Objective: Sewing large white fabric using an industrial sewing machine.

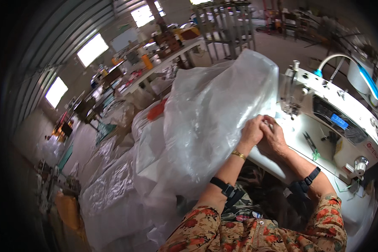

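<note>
Both my hands meet in front of the sewing machine (344, 122), fingertips together at the edge of a large translucent plastic sheet (214, 113). My left hand (253, 131) is closed in a pinch at the sheet's right edge. Against it, my right hand (274, 136) has its fingers bent and pressed together; what it pinches, if anything, is too small to make out. The sheet rises in a tall fold left of the needle area and spills down to the left. Small dark thread snips (310, 142) with green thread lie on the machine bed, right of my right hand.
A lit lamp (367, 82) on a bent neck hangs over the machine. More plastic sheeting (109, 189) is heaped at the left. Behind stand a cluttered long table (155, 67) and a grey metal rack (224, 29). An orange-yellow bundle (68, 211) sits at lower left.
</note>
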Action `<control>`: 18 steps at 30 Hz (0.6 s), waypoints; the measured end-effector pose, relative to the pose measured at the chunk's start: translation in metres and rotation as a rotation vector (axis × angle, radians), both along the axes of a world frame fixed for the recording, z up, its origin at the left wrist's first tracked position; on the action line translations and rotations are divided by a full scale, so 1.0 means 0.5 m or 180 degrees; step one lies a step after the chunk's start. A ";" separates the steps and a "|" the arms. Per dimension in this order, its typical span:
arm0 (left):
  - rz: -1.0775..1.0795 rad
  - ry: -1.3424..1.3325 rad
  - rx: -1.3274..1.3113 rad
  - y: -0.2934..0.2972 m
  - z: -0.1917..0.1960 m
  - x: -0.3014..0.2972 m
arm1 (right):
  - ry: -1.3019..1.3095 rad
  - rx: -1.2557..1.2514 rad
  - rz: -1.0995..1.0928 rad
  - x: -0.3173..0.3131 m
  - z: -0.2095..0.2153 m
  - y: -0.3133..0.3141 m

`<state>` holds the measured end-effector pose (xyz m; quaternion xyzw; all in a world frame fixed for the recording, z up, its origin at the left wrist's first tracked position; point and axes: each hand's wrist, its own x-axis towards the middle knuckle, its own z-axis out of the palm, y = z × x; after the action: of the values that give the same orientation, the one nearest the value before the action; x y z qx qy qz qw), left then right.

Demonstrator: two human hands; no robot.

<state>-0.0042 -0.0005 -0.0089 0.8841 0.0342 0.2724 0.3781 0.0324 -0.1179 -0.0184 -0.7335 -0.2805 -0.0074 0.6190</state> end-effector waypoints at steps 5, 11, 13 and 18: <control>0.0084 -0.0245 0.0112 -0.019 -0.006 -0.040 | 0.1551 0.0951 0.0593 -0.028 0.023 0.005; -0.0511 -0.0779 0.0419 -0.065 0.040 -0.291 | 0.0272 -0.0056 0.0426 0.072 -0.060 -0.035; -0.1542 -0.0172 -0.0209 -0.073 0.056 -0.394 | 0.0268 -0.0102 0.0336 0.079 -0.064 -0.043; -0.2804 0.1623 -0.1584 -0.029 0.051 -0.569 | 0.0171 -0.0323 0.0479 0.083 -0.057 -0.036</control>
<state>-0.2887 -0.0149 0.0165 0.7369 -0.1846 -0.1495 0.6328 0.0739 -0.1357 -0.0469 -0.7407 -0.3181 0.0731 0.5872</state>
